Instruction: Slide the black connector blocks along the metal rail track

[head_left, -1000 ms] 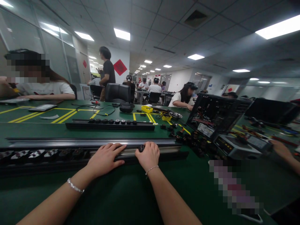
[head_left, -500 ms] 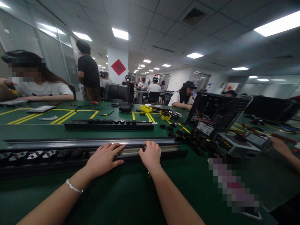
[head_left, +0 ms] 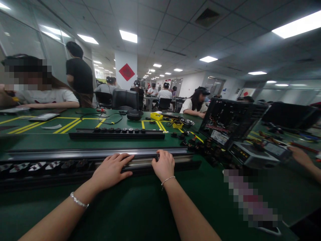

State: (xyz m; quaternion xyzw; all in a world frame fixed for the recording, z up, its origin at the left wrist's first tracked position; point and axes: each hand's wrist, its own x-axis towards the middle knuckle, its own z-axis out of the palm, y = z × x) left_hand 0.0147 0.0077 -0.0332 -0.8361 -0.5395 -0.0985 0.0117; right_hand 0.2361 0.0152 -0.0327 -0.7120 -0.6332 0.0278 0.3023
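Note:
A long black and silver rail (head_left: 62,154) lies across the green table (head_left: 140,207) in front of me, with several black socket modules (head_left: 47,165) seated in its left part. My left hand (head_left: 111,170) rests flat on the rail, fingers spread along its silver edge. My right hand (head_left: 164,164) is closed on a small black module (head_left: 157,156) at the rail, to the right of the left hand. Both wrists wear thin bracelets.
A second black rail (head_left: 116,135) with modules lies farther back. Loose black modules (head_left: 200,147) sit to the right beside an open computer case (head_left: 225,122). Another person's hand (head_left: 301,156) reaches in at right. People sit at the left and at the back; one stands.
My right hand with the black module has slid a little to the right along the rail. My left hand has stayed put. The standing person in the background has walked left.

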